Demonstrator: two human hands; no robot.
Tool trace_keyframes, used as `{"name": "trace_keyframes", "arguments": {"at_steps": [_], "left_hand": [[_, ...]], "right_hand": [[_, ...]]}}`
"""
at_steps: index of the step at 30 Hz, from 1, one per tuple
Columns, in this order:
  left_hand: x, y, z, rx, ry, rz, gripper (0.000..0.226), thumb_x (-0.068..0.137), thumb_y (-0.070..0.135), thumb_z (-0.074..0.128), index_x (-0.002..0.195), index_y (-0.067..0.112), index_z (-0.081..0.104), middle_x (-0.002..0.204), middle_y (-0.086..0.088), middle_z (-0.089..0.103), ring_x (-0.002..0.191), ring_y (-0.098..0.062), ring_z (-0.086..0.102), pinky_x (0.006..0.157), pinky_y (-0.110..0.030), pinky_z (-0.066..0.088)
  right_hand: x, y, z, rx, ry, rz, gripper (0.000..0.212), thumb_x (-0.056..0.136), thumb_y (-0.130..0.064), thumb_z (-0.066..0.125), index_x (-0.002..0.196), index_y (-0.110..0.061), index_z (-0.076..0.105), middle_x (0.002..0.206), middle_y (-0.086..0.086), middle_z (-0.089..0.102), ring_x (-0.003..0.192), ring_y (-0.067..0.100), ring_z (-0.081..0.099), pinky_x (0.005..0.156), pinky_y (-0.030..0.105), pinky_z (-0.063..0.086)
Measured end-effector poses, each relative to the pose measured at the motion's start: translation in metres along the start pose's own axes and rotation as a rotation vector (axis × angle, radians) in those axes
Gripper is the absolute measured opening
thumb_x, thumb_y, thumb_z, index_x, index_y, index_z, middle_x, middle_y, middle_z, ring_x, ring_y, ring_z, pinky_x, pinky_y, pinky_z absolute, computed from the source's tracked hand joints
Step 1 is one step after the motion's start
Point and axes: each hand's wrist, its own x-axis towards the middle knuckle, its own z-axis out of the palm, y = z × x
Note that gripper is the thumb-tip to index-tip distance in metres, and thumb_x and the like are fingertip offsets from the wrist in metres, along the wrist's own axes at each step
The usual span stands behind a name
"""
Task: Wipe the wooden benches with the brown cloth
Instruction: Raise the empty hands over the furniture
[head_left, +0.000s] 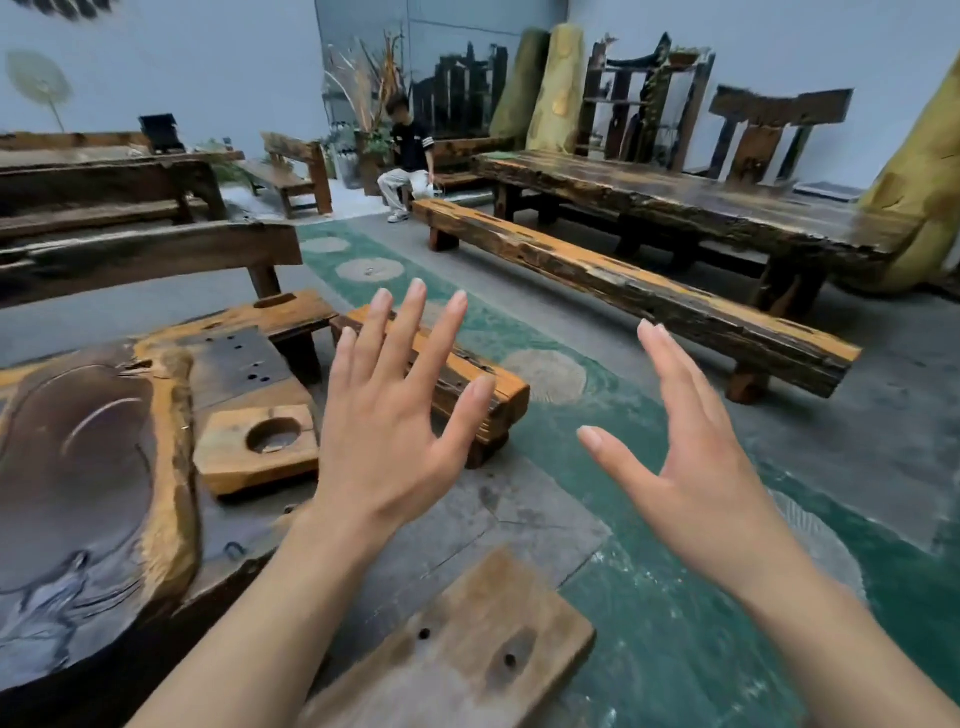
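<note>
The long bench (639, 291) is dark brown with an orange-yellow top edge, as is the short bench (457, 379), the floor (857, 415) is grey with a green strip (649, 597) bearing pale round patches, and the walls (208, 78) are pale blue-grey.

Long bench (639, 291), orange-brown w/ dark worn edges, lies well beyond right fingertips (655, 332). Short bench (457, 384) sits behind left fingers (415, 312).

No readable text, labels, brands or numbers anywhere in view.
</note>
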Motion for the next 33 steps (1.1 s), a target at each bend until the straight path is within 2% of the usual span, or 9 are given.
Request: {"name": "trace_keyframes", "arguments": {"at_steps": [5,9,15,17,19,21,27,33], "left_hand": [[0.058,0.062,0.132,0.023,-0.05,-0.154,0.061,0.094,0.061,0.023,0.15,0.038,0.017,0.16,0.005,0.011,0.148,-0.013,-0.001,0.117,-0.049,0.013],[0.129,0.094,0.214,0.104,-0.068,-0.276,0.061,0.093,0.063,0.022,0.15,0.04,0.016,0.16,0.008,0.011,0.147,-0.012,0.0,0.118,-0.047,0.011],[0.205,0.096,0.319,0.23,-0.08,-0.457,0.063,0.091,0.067,0.015,0.148,0.043,0.004,0.16,0.009,0.004,0.146,-0.009,-0.008,0.119,-0.04,0.002],[0.241,0.095,0.385,0.259,-0.047,-0.517,0.063,0.09,0.068,0.012,0.147,0.044,0.001,0.16,0.009,0.003,0.146,-0.008,-0.01,0.119,-0.038,-0.001],[0.254,0.088,0.411,0.266,-0.044,-0.537,0.063,0.09,0.068,0.011,0.147,0.044,0.001,0.16,0.009,0.002,0.146,-0.008,-0.011,0.119,-0.038,-0.001],[0.293,0.083,0.466,0.286,-0.003,-0.592,0.063,0.091,0.067,0.013,0.148,0.043,0.004,0.16,0.009,0.003,0.146,-0.009,-0.01,0.119,-0.039,0.0],[0.392,0.093,0.562,0.368,0.081,-0.754,0.061,0.093,0.062,0.019,0.149,0.042,0.006,0.16,0.006,0.007,0.148,-0.014,-0.002,0.119,-0.045,0.007],[0.505,0.078,0.643,0.529,0.175,-0.823,0.061,0.094,0.064,0.015,0.15,0.043,0.003,0.161,0.003,0.007,0.148,-0.015,-0.003,0.119,-0.045,0.004]], "right_hand": [[0.1,0.15,-0.034,0.044,-0.103,-0.087,0.087,0.071,-0.07,0.047,0.145,-0.054,0.005,0.155,-0.03,0.006,0.138,-0.014,0.004,0.11,0.024,0.01],[0.21,0.242,-0.05,0.104,-0.248,-0.142,0.082,0.072,-0.07,0.047,0.139,-0.061,-0.001,0.155,-0.029,0.004,0.139,-0.012,0.001,0.115,0.028,0.01],[0.333,0.332,-0.024,0.216,-0.335,-0.29,0.079,0.074,-0.072,0.045,0.139,-0.063,0.003,0.155,-0.028,0.01,0.139,-0.013,0.006,0.11,0.021,0.011],[0.386,0.39,-0.014,0.253,-0.388,-0.336,0.079,0.074,-0.072,0.045,0.14,-0.062,0.003,0.155,-0.028,0.01,0.14,-0.011,0.006,0.111,0.022,0.011],[0.414,0.418,-0.001,0.203,-0.417,-0.378,0.081,0.073,-0.074,0.045,0.14,-0.062,0.001,0.154,-0.031,0.006,0.14,-0.011,0.004,0.112,0.024,0.01],[0.471,0.465,0.01,0.208,-0.486,-0.429,0.082,0.072,-0.075,0.043,0.139,-0.063,-0.001,0.152,-0.035,0.001,0.139,-0.012,0.001,0.114,0.026,0.01],[0.613,0.539,0.033,0.229,-0.604,-0.556,0.082,0.074,-0.078,0.036,0.144,-0.055,0.0,0.155,-0.03,-0.001,0.142,-0.007,0.001,0.118,0.037,0.015],[0.747,0.583,0.086,0.327,-0.675,-0.776,0.08,0.083,-0.07,0.038,0.149,-0.044,0.002,0.157,-0.023,-0.002,0.14,-0.009,-0.005,0.115,0.025,0.003]]}}
